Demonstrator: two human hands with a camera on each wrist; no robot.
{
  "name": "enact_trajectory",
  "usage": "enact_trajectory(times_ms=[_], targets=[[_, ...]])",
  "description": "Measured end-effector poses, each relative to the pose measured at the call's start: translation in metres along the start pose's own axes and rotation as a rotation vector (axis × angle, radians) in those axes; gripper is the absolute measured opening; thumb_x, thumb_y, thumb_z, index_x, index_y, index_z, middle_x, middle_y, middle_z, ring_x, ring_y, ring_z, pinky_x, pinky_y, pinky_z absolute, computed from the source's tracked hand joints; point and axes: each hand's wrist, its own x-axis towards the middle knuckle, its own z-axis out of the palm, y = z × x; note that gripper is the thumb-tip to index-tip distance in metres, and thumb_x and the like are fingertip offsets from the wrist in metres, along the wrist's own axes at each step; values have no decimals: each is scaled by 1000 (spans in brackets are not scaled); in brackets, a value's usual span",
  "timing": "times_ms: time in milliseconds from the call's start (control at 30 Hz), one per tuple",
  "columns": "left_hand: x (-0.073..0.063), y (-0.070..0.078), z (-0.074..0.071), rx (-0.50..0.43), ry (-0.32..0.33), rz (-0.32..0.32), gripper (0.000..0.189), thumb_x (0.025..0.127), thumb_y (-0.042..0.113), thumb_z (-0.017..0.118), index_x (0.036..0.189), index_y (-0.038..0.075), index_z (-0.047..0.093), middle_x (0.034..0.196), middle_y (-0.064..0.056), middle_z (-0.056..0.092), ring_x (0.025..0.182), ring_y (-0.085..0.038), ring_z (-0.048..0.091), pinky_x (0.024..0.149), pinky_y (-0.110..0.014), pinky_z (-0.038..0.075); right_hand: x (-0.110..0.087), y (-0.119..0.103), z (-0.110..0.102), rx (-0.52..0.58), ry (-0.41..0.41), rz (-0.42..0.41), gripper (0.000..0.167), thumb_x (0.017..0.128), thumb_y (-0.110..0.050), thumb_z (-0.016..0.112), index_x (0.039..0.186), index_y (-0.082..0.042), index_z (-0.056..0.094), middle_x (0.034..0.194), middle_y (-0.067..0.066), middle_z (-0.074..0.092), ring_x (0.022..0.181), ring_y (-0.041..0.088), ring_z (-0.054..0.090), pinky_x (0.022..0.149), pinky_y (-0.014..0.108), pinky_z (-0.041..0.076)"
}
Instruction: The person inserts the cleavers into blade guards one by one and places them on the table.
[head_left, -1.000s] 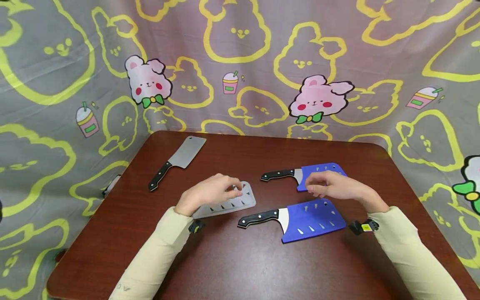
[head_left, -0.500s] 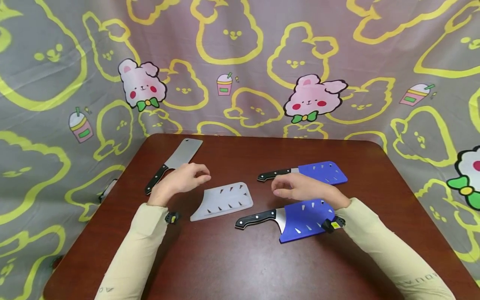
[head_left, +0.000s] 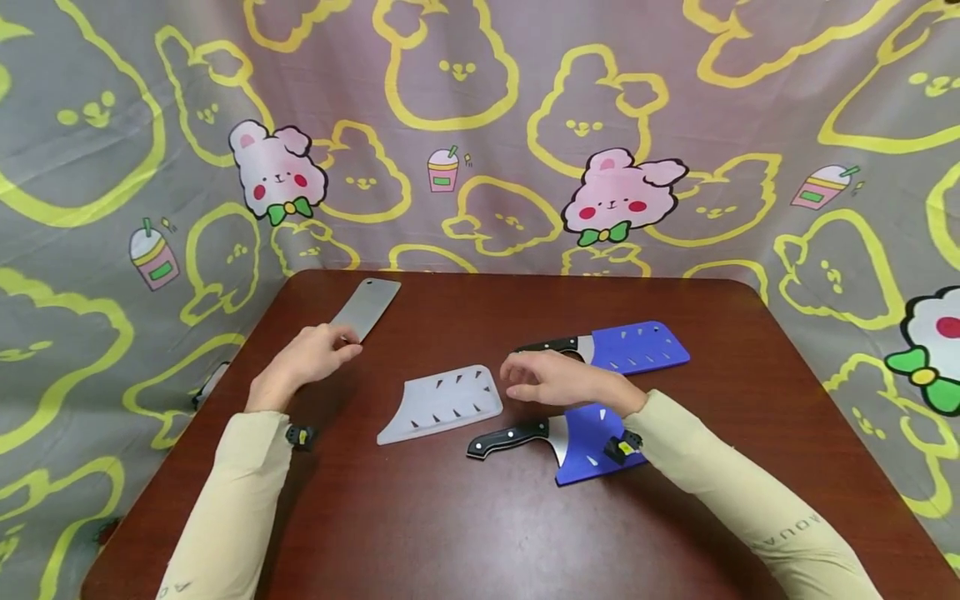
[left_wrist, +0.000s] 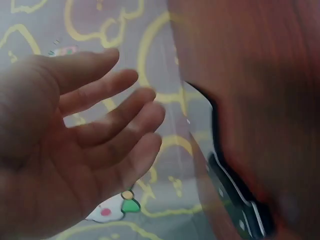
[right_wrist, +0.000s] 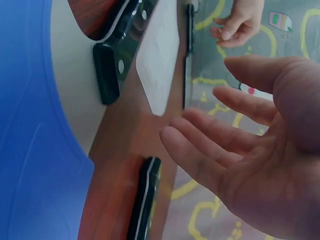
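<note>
My left hand (head_left: 309, 362) hovers above the handle end of a bare cleaver (head_left: 369, 307) at the far left, hiding that handle from the head view. In the left wrist view the cleaver's black handle (left_wrist: 232, 200) lies apart from my loosely bent fingers. My right hand (head_left: 555, 377) hangs with relaxed fingers and holds nothing. It is just right of an unfilled white blade guard (head_left: 442, 404), which lies flat. Beneath my right wrist is a cleaver in a blue guard (head_left: 585, 450). Behind that hand lies another cleaver in a blue guard (head_left: 641, 346), its handle partly covered.
Everything lies on a dark reddish-brown table (head_left: 420, 517) with rounded corners. A patterned curtain (head_left: 480, 217) hangs along the back and both sides. Small black devices are strapped to both wrists.
My left hand has moved left from over the white guard to the bare cleaver. My right hand has come left from over the blue guards toward the white guard. The cleavers lie still.
</note>
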Motion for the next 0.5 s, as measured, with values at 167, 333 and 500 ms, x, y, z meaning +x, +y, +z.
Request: enact_trajectory(times_ms=[167, 333, 500], targets=[[-1, -18, 2, -3, 43, -49, 29, 98, 22, 60, 119, 3, 64, 111, -23, 65, 94, -33, 62, 78, -48, 49, 14, -2, 7, -16, -23, -9, 40, 96, -26, 64, 130, -10, 54, 121, 9, 63, 110, 22, 62, 95, 40, 51], [2, -34, 5, 25, 51, -138, 43, 99, 26, 56, 132, -1, 52, 127, -33, 47, 119, -50, 43, 95, -61, 39, 28, -6, 11, -44, -47, -21, 48, 95, -25, 64, 138, -8, 48, 130, 13, 56, 116, 28, 55, 100, 44, 46], [6, -46, 7, 21, 37, -222, 53, 99, 28, 55, 141, -2, 41, 136, -37, 34, 126, -57, 29, 99, -66, 32, 40, -7, 18, -87, -78, 1, 56, 95, -30, 64, 142, -11, 42, 137, 12, 52, 120, 26, 49, 102, 44, 41]])
